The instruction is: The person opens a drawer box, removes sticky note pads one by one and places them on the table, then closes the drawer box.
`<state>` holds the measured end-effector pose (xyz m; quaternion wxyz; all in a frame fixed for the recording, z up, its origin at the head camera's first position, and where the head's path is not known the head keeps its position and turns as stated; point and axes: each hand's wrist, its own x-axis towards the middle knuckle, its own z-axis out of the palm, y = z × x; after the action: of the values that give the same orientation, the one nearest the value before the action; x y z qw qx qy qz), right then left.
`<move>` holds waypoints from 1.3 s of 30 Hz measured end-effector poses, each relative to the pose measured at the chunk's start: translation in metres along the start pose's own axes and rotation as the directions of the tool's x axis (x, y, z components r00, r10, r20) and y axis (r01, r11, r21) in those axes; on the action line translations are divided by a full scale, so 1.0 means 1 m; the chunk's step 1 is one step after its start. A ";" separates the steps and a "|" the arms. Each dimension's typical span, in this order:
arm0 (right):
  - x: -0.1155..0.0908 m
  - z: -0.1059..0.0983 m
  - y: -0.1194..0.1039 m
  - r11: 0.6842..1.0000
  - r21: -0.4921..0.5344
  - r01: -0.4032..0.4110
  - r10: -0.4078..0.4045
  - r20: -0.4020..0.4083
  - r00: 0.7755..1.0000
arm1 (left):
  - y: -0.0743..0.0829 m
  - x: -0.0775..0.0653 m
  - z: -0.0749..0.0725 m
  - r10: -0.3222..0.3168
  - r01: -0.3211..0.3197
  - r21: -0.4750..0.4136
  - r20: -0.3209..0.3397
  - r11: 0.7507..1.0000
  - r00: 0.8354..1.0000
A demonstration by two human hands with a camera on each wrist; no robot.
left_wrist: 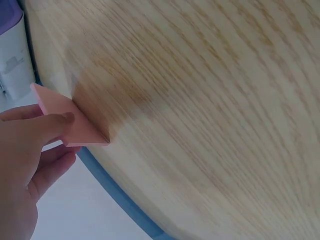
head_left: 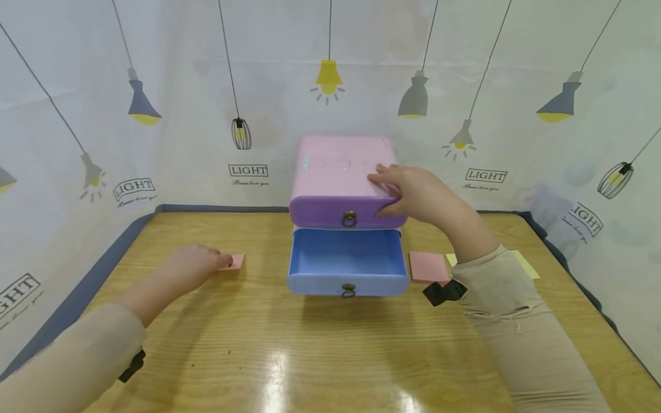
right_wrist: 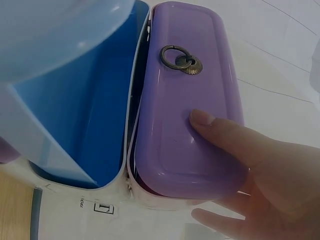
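My left hand pinches a pink sticky-note pad at the table's left, thumb on its upper face. In the left wrist view the pad is tilted, its lower edge at the tabletop. A small chest of drawers with a pink top stands at the back middle. Its purple upper drawer is pushed in, while the blue drawer below is pulled out, with nothing seen inside. My right hand rests on the chest's upper right corner, fingers extended over the top and thumb against the purple front.
Right of the blue drawer lie another pink sticky-note pad and yellow sticky notes, the latter partly hidden by the right forearm. A brass ring pull hangs on the purple front. Lamp-printed cloth surrounds the wooden table.
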<state>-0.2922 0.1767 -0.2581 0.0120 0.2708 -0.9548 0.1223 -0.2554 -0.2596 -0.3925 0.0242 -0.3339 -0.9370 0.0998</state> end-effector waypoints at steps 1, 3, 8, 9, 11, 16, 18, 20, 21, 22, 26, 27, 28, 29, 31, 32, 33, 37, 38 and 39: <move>0.000 0.000 0.000 1.000 -0.001 -0.001 0.001 0.001 1.000 | 0.000 0.000 0.000 0.005 -0.005 -0.003 0.015 1.000 1.000; 0.000 0.000 0.000 1.000 0.001 -0.004 0.004 0.002 1.000 | 0.001 0.001 0.002 0.029 -0.028 -0.015 0.049 0.999 0.998; -0.001 0.001 -0.001 1.000 0.009 -0.005 0.004 0.006 1.000 | 0.001 0.003 0.008 0.089 -0.086 -0.035 0.078 0.996 0.993; -0.001 0.001 -0.001 1.000 0.009 -0.003 0.003 0.006 1.000 | 0.000 0.003 0.009 0.094 -0.092 -0.038 0.075 0.995 0.993; -0.001 0.000 -0.001 1.000 0.008 -0.003 0.003 0.002 1.000 | 0.000 0.003 0.010 0.093 -0.089 -0.060 0.068 0.994 0.993; -0.002 0.000 0.000 1.000 0.003 -0.001 0.001 -0.007 1.000 | -0.002 0.000 0.005 0.149 -0.143 -0.095 0.057 0.985 0.987; -0.002 0.000 0.000 1.000 0.007 0.001 0.000 -0.006 1.000 | -0.002 -0.001 0.003 0.169 -0.163 -0.084 0.068 0.983 0.983; -0.001 0.000 0.000 1.000 0.008 0.000 0.000 -0.006 1.000 | 0.000 0.000 0.001 0.156 -0.150 -0.075 0.088 0.986 0.984; -0.001 0.001 0.000 1.000 0.008 -0.001 0.001 -0.004 1.000 | 0.001 0.001 0.000 0.136 -0.128 -0.078 0.104 0.989 0.985; -0.001 0.001 0.000 1.000 0.010 -0.001 0.001 -0.002 1.000 | 0.002 0.002 -0.001 0.117 -0.109 -0.078 0.111 0.991 0.987; -0.001 0.001 0.001 1.000 0.007 0.000 0.000 0.003 1.000 | 0.010 0.007 -0.011 0.052 -0.049 -0.061 0.046 0.997 0.998; -0.001 0.000 0.001 1.000 0.008 0.001 -0.001 0.003 1.000 | 0.012 0.009 -0.015 0.044 -0.043 -0.050 0.010 0.998 0.999; -0.001 0.000 0.001 1.000 0.007 0.002 -0.002 0.000 1.000 | 0.014 0.011 -0.019 0.043 -0.044 -0.037 -0.042 0.998 0.998; 0.000 -0.001 0.001 1.000 0.006 0.002 -0.002 -0.003 1.000 | 0.016 0.013 -0.023 0.045 -0.047 -0.026 -0.097 0.999 0.994; 0.000 -0.001 0.000 1.000 0.002 0.003 -0.003 -0.011 1.000 | 0.021 0.017 -0.033 0.054 -0.059 -0.017 -0.206 0.998 0.977; 0.000 -0.002 0.000 1.000 0.002 0.003 -0.003 -0.015 1.000 | 0.024 0.019 -0.038 0.060 -0.067 -0.019 -0.260 0.998 0.964; 0.000 -0.002 0.000 1.000 0.002 0.004 -0.004 -0.018 1.000 | 0.027 0.020 -0.043 0.063 -0.075 -0.027 -0.308 0.997 0.949; 0.000 -0.001 -0.001 1.000 0.003 0.003 -0.003 -0.008 1.000 | 0.045 0.025 -0.060 0.082 -0.130 -0.074 -0.463 0.989 0.883; 0.000 0.000 -0.002 1.000 0.002 0.005 -0.005 -0.006 1.000 | 0.050 0.027 -0.064 0.083 -0.144 -0.088 -0.489 0.986 0.868; 0.000 0.000 -0.002 1.000 0.001 0.008 -0.008 -0.004 1.000 | 0.055 0.028 -0.067 0.086 -0.159 -0.100 -0.513 0.982 0.854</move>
<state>-0.2908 0.1748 -0.2575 0.0140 0.2743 -0.9536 0.1234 -0.2355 -0.1884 -0.3384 0.2396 -0.4082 -0.8791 -0.0555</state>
